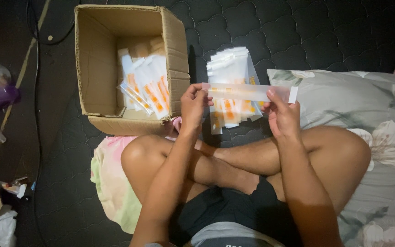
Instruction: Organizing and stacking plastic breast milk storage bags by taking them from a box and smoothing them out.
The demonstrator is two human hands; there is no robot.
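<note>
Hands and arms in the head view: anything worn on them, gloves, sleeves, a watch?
Both are bare. The left hand and right hand have no gloves, and no rings or watch show. Both forearms are uncovered up to the picture's bottom edge, with no sleeve, band or marking in view. The light is dim, so small details could be missed.

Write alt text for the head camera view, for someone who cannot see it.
Seen from above, a person sitting cross-legged holds a long clear sleeve by its ends, left hand and right hand. Beyond it lies a pile of sleeves on a dark quilted mattress; to the left, an open cardboard box holds more.
</note>
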